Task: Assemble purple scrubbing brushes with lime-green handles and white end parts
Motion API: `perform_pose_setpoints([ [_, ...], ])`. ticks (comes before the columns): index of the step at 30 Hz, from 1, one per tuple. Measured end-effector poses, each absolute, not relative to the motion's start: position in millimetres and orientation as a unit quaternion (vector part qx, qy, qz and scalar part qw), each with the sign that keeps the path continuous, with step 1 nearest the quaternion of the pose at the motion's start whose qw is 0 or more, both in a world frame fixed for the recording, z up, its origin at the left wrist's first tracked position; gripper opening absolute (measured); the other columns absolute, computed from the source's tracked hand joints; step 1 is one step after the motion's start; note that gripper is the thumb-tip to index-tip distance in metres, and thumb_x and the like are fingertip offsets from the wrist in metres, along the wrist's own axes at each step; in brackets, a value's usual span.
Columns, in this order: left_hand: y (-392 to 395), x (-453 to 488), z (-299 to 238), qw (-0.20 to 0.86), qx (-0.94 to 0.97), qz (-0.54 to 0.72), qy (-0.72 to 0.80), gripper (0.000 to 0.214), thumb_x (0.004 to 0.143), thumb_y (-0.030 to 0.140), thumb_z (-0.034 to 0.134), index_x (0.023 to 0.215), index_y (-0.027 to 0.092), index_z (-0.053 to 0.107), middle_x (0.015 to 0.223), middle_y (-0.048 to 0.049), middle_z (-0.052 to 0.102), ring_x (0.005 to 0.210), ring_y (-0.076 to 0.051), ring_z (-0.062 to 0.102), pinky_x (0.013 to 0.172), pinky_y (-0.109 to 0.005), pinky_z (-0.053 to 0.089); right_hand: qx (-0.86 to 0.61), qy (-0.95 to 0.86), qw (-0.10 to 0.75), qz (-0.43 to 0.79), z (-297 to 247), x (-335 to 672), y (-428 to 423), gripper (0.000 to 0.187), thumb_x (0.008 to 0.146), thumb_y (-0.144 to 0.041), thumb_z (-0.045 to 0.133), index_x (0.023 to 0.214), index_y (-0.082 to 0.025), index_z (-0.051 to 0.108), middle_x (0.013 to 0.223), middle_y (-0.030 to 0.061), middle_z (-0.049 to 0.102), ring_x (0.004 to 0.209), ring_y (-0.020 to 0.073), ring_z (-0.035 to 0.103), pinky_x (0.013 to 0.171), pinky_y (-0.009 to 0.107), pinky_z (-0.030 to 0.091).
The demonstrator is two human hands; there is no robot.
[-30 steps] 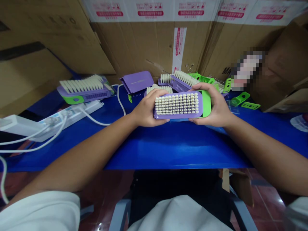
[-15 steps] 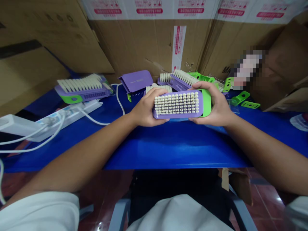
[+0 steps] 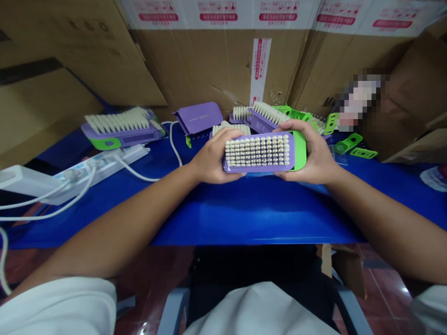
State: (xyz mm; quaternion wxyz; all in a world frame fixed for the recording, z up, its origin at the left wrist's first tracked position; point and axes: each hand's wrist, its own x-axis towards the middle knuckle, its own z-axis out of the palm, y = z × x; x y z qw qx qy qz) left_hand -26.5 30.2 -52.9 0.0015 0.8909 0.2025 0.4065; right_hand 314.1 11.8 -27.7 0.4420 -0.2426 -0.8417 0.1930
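Here we go, both hands up over the blue bench [image 3: 244,214], and they've got a brush [image 3: 257,151] between them, bristles facing up! The left hand [image 3: 213,156] has the purple end, its fingers [image 3: 228,136] curled over the top edge. The right hand [image 3: 309,151] grips the far end by the green trim, fingers [image 3: 296,126] wrapped firmly round the back. That's a solid two-handed hold, with the brush sitting right at the front of the pile.

Just behind it, another brush [image 3: 267,117] lies tilted among the clutter, and a flat purple cover [image 3: 198,118] sits to the left of that. Out on the left, a bigger brush [image 3: 118,128] rests by a white power strip [image 3: 101,171] with its cable [image 3: 173,144] snaking across the bench. Over on the right, loose green clips [image 3: 352,143] are scattered, and cardboard boxes [image 3: 216,70] wall off the back!
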Motion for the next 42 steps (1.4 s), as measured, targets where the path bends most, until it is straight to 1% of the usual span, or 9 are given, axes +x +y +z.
perform_pose_setpoints([
  [6, 31.7, -27.1, -54.5, 0.014, 0.889, 0.409, 0.205, 0.099, 0.075, 0.065, 0.102, 0.157, 0.027, 0.061, 0.144, -0.0161, 0.077, 0.128, -0.041, 0.077, 0.112, -0.062, 0.065, -0.265, -0.838, 0.432, 0.202, -24.8, 312.7, 10.7, 0.117, 0.053, -0.076, 0.115, 0.154, -0.038, 0.068, 0.15, 0.0065, 0.081, 0.145, 0.0456, 0.078, 0.136, 0.07, 0.059],
  [9, 31.5, -27.5, -54.3, 0.018, 0.889, 0.405, 0.215, 0.101, 0.073, 0.064, 0.104, 0.156, 0.027, 0.06, 0.144, -0.0162, 0.077, 0.128, -0.041, 0.077, 0.113, -0.062, 0.065, -0.266, -0.836, 0.434, 0.205, -24.8, 311.6, 9.5, 0.118, 0.053, -0.077, 0.114, 0.154, -0.038, 0.067, 0.15, 0.0068, 0.081, 0.145, 0.0453, 0.078, 0.136, 0.07, 0.059],
  [14, 30.1, -27.6, -54.1, 0.016, 0.889, 0.399, 0.222, 0.099, 0.074, 0.063, 0.103, 0.155, 0.026, 0.061, 0.143, -0.0167, 0.077, 0.127, -0.041, 0.076, 0.112, -0.062, 0.065, -0.273, -0.827, 0.441, 0.216, -25.4, 311.0, 9.7, 0.118, 0.05, -0.079, 0.115, 0.151, -0.037, 0.069, 0.147, 0.0072, 0.081, 0.145, 0.0462, 0.077, 0.136, 0.07, 0.058],
  [18, 30.4, -27.3, -54.4, 0.015, 0.888, 0.402, 0.222, 0.099, 0.074, 0.064, 0.103, 0.156, 0.026, 0.061, 0.143, -0.016, 0.077, 0.127, -0.04, 0.076, 0.112, -0.062, 0.065, -0.259, -0.828, 0.445, 0.222, -25.8, 311.0, 10.2, 0.117, 0.052, -0.076, 0.116, 0.152, -0.038, 0.069, 0.147, 0.0069, 0.081, 0.145, 0.0459, 0.078, 0.136, 0.071, 0.058],
  [21, 31.1, -26.9, -54.6, 0.012, 0.888, 0.412, 0.206, 0.098, 0.076, 0.062, 0.102, 0.157, 0.026, 0.061, 0.144, -0.0157, 0.077, 0.127, -0.04, 0.077, 0.113, -0.062, 0.065, -0.265, -0.825, 0.448, 0.22, -25.7, 310.9, 9.8, 0.118, 0.051, -0.078, 0.116, 0.152, -0.037, 0.069, 0.147, 0.0068, 0.081, 0.146, 0.0463, 0.077, 0.137, 0.072, 0.057],
  [27, 30.6, -26.1, -54.8, 0.014, 0.887, 0.417, 0.199, 0.097, 0.076, 0.061, 0.102, 0.157, 0.026, 0.061, 0.143, -0.0162, 0.077, 0.127, -0.04, 0.077, 0.112, -0.062, 0.065, -0.253, -0.834, 0.441, 0.212, -27.4, 311.3, 11.4, 0.119, 0.051, -0.075, 0.116, 0.153, -0.038, 0.068, 0.147, 0.0066, 0.082, 0.143, 0.0456, 0.079, 0.134, 0.071, 0.06],
  [34, 31.0, -26.4, -54.9, 0.023, 0.886, 0.41, 0.217, 0.099, 0.072, 0.066, 0.104, 0.153, 0.027, 0.063, 0.141, -0.0155, 0.077, 0.126, -0.041, 0.076, 0.112, -0.063, 0.065, -0.27, -0.828, 0.438, 0.224, -26.5, 309.4, 9.7, 0.118, 0.052, -0.08, 0.114, 0.152, -0.038, 0.069, 0.147, 0.0063, 0.081, 0.145, 0.0459, 0.078, 0.136, 0.071, 0.058],
  [39, 31.6, -26.5, -53.8, 0.008, 0.891, 0.413, 0.19, 0.096, 0.077, 0.061, 0.101, 0.157, 0.027, 0.06, 0.144, -0.0162, 0.077, 0.127, -0.04, 0.077, 0.112, -0.061, 0.065, -0.261, -0.833, 0.437, 0.217, -26.3, 309.8, 9.3, 0.118, 0.053, -0.078, 0.115, 0.154, -0.039, 0.067, 0.147, 0.0063, 0.081, 0.145, 0.046, 0.078, 0.137, 0.07, 0.057],
  [42, 31.1, -26.6, -53.7, 0.008, 0.891, 0.408, 0.197, 0.099, 0.076, 0.062, 0.102, 0.157, 0.027, 0.06, 0.144, -0.0163, 0.077, 0.127, -0.04, 0.077, 0.113, -0.061, 0.065, -0.252, -0.836, 0.438, 0.212, -27.1, 310.5, 10.1, 0.119, 0.053, -0.076, 0.115, 0.155, -0.039, 0.066, 0.148, 0.0059, 0.081, 0.144, 0.0454, 0.079, 0.136, 0.07, 0.058],
])
